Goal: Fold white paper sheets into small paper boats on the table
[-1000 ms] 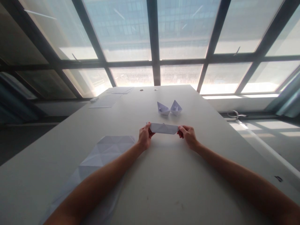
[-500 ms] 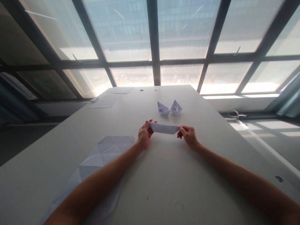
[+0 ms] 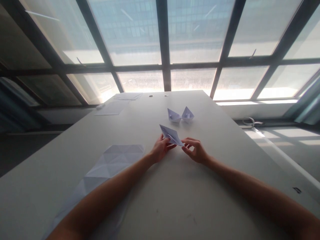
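A white folded paper boat is held above the table, tilted, with one point rising to the upper left and another running down to the right. My left hand is closed on its lower left side, thumb on the near face. At the right tip, the thumb and forefinger of my right hand come together around the paper. Just beyond stand two more paper boats, a left one and a right one, side by side and close together.
Creased white paper lies on the white table, partly under my left forearm. Flat sheets rest at the far left. Large windows rise behind the table. A pale coil sits off to the right, beyond the table edge.
The paper boat has turned from lying level between both hands to slanting, its left point now up. My right hand has shifted left and lower, closer to my left hand.
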Action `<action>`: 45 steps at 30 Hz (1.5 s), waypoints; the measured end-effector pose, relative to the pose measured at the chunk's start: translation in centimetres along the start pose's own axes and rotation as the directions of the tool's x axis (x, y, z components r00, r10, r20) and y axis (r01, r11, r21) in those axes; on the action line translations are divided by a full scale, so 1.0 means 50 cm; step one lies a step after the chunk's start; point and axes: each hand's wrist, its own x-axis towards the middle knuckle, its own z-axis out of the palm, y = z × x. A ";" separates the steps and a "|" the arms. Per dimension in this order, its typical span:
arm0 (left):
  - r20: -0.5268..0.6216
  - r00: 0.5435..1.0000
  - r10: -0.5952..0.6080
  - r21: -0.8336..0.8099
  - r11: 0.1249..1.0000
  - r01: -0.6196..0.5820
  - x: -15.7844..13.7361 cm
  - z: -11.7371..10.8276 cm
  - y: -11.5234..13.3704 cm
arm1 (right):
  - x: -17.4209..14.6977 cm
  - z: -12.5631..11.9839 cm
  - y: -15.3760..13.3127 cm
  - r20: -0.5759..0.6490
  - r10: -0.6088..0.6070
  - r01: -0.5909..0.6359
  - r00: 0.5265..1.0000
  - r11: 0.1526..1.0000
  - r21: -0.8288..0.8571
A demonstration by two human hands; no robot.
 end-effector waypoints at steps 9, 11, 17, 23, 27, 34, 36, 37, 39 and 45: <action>-0.017 1.000 0.021 0.394 0.919 -0.013 -0.013 0.021 -0.002 | 0.012 -0.006 0.008 0.068 0.299 -0.306 0.952 0.916 0.258; 0.048 0.998 0.030 0.465 0.884 -0.049 -0.019 0.026 0.004 | 0.016 -0.003 0.009 0.115 0.334 -0.353 0.935 0.900 0.256; 0.197 0.980 0.039 0.503 0.854 -0.135 -0.016 0.020 0.007 | 0.023 -0.002 0.026 0.188 0.403 -0.432 0.896 0.889 0.152; 0.134 0.991 -0.016 0.513 0.856 -0.056 -0.011 0.014 0.005 | 0.029 -0.009 0.023 0.169 0.447 -0.469 0.878 0.875 0.122; 0.105 0.994 -0.014 0.524 0.850 -0.044 -0.010 0.011 0.003 | 0.030 -0.012 0.021 0.148 0.480 -0.497 0.865 0.860 0.115; 0.091 0.994 -0.059 0.523 0.852 0.003 -0.011 0.015 0.008 | 0.028 -0.010 0.019 0.155 0.464 -0.485 0.872 0.861 0.152; 0.085 0.990 -0.109 0.481 0.875 0.055 -0.012 0.018 0.014 | 0.027 -0.011 0.016 0.170 0.481 -0.507 0.860 0.844 0.177; 0.090 0.987 -0.133 0.451 0.889 0.078 -0.013 0.019 0.016 | 0.027 -0.012 0.014 0.174 0.488 -0.516 0.855 0.832 0.203; 0.119 0.978 -0.173 0.379 0.918 0.116 -0.014 0.020 0.018 | 0.026 -0.013 0.011 0.174 0.490 -0.520 0.854 0.813 0.262; 0.178 0.956 -0.232 0.119 0.970 0.213 -0.018 0.023 0.013 | 0.026 -0.013 0.000 0.180 0.507 -0.538 0.843 0.797 0.274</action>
